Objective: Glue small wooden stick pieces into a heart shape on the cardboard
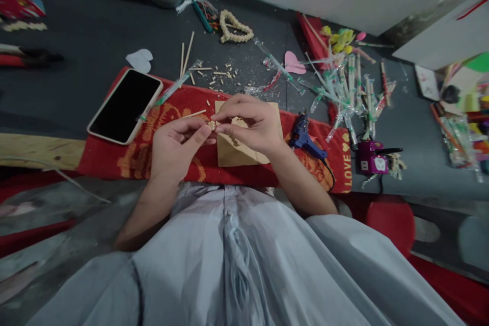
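In front of my body, my left hand (179, 145) pinches a small pale cluster of short stick pieces (212, 125) between thumb and fingers. My right hand (255, 125) meets it from the other side, its thumb and forefinger closed on the same cluster. Fingertips hide part of it. Beneath my right hand lies a tan board or folded card (244, 158), with pale bits showing on it. A blue glue gun (303, 137) rests just right of my right wrist. A thin stick (194, 113) lies behind my left hand.
A red towel (263, 177) covers the table's front edge. A phone (124, 104) lies at left. Behind are stick bits, a heart-shaped frame (235, 27) and a pink paper heart (294, 62). Wrapped sticks (353, 84) and a purple box (372, 158) are at right.
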